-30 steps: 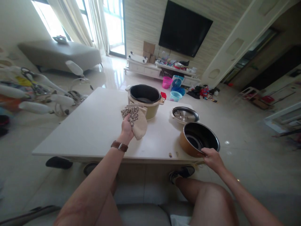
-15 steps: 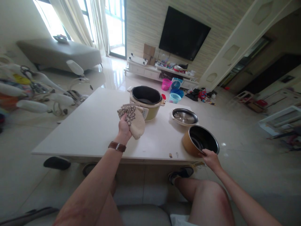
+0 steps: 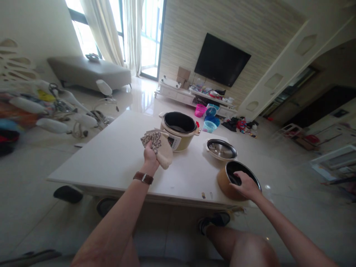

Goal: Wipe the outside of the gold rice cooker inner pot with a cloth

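My left hand (image 3: 151, 157) is closed on a folded beige cloth (image 3: 164, 152) with a dark floral pattern, held above the table in front of the cooker. Behind the cloth stands a pressure cooker body (image 3: 183, 139), its top uncovered and its inside black. To the right, a golden-brown inner pot (image 3: 224, 182) with a black inside sits at the table's right front corner. My right hand (image 3: 247, 186) is over this pot's near rim, thumb and fingers apart. Just behind the pot lies the cooker lid (image 3: 221, 149), metal underside up.
The white table (image 3: 108, 155) carries all of these. Two small objects (image 3: 203, 195) lie near its front edge. Beyond it are baskets (image 3: 209, 127), a TV stand (image 3: 178, 95) and a wall television (image 3: 222, 59). A white multi-armed lamp (image 3: 80, 118) lies left of the table.
My right hand has let go of the inner pot's rim and spread its fingers over it. My left hand still holds the cloth. The camera view has tilted up slightly.
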The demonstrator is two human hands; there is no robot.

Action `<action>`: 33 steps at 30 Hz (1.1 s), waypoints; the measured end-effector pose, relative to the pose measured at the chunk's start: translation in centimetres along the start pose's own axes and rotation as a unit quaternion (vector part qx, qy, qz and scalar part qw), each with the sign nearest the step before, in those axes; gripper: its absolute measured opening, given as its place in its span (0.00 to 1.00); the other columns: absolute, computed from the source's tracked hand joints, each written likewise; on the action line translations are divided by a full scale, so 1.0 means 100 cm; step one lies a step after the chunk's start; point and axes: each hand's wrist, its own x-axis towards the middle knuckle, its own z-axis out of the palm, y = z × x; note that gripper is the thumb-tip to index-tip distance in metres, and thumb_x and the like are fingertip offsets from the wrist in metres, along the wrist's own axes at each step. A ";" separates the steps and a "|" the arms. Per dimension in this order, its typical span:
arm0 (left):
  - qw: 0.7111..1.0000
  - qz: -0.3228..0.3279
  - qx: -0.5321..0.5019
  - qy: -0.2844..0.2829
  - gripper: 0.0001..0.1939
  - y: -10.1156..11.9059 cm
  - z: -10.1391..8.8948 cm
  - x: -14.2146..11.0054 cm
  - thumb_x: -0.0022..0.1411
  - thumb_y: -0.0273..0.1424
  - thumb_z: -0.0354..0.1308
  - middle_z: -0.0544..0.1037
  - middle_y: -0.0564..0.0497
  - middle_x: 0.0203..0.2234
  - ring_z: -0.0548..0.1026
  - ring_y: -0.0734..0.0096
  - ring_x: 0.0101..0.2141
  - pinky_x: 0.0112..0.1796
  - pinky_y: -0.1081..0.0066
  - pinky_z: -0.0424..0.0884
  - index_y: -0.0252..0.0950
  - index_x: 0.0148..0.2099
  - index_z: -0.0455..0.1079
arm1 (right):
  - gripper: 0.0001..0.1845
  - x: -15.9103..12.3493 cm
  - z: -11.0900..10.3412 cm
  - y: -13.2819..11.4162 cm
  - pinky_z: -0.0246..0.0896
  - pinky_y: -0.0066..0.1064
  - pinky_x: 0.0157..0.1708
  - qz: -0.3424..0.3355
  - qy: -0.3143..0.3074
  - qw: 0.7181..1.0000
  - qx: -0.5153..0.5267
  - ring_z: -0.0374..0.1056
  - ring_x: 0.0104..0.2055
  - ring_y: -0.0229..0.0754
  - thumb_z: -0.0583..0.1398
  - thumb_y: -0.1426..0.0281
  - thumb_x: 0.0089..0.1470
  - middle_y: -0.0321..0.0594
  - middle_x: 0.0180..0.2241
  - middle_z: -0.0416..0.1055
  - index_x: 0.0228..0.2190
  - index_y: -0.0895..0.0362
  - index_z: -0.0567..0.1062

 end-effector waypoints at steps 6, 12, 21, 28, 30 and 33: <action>0.996 0.038 -0.014 0.080 0.20 0.003 -0.008 0.010 0.74 0.37 0.49 0.85 0.43 0.45 0.83 0.62 0.49 0.55 0.65 0.77 0.33 0.54 0.78 | 0.21 0.125 -0.005 -0.140 0.67 0.48 0.56 -0.151 0.019 0.988 -0.015 0.71 0.55 0.56 0.66 0.64 0.57 0.52 0.52 0.75 0.51 0.57 0.74; 0.992 0.040 -0.031 0.114 0.23 0.019 -0.018 0.021 0.75 0.40 0.47 0.83 0.43 0.51 0.81 0.61 0.54 0.57 0.64 0.75 0.37 0.59 0.77 | 0.33 0.226 0.017 -0.256 0.60 0.47 0.61 -0.153 0.033 0.987 -0.044 0.63 0.66 0.57 0.67 0.65 0.58 0.57 0.64 0.68 0.62 0.59 0.67; 0.990 0.030 -0.075 0.116 0.23 0.035 -0.014 0.027 0.76 0.41 0.45 0.83 0.44 0.49 0.81 0.61 0.54 0.57 0.63 0.76 0.37 0.58 0.77 | 0.21 0.286 0.036 -0.297 0.55 0.45 0.54 -0.113 -0.082 0.987 -0.084 0.75 0.51 0.57 0.68 0.58 0.57 0.52 0.47 0.82 0.47 0.57 0.76; 0.990 0.031 -0.112 0.085 0.25 0.045 -0.009 0.016 0.76 0.41 0.45 0.83 0.41 0.49 0.81 0.59 0.54 0.57 0.62 0.76 0.34 0.61 0.76 | 0.21 0.272 0.030 -0.283 0.54 0.39 0.52 -0.153 -0.076 0.982 -0.079 0.75 0.50 0.54 0.68 0.58 0.56 0.47 0.48 0.81 0.46 0.56 0.75; 0.989 0.027 -0.125 0.074 0.26 0.049 -0.008 0.013 0.76 0.41 0.45 0.83 0.40 0.50 0.81 0.58 0.54 0.58 0.61 0.75 0.33 0.61 0.75 | 0.20 0.264 0.029 -0.278 0.54 0.39 0.52 -0.171 -0.075 0.981 -0.060 0.74 0.50 0.53 0.69 0.59 0.55 0.47 0.46 0.81 0.45 0.57 0.75; 0.989 0.029 -0.141 0.046 0.26 0.058 -0.008 0.011 0.76 0.42 0.45 0.84 0.41 0.50 0.81 0.57 0.54 0.59 0.59 0.74 0.34 0.61 0.75 | 0.18 0.245 0.029 -0.267 0.53 0.40 0.53 -0.191 -0.068 0.979 -0.019 0.74 0.48 0.52 0.69 0.62 0.53 0.46 0.43 0.81 0.43 0.57 0.75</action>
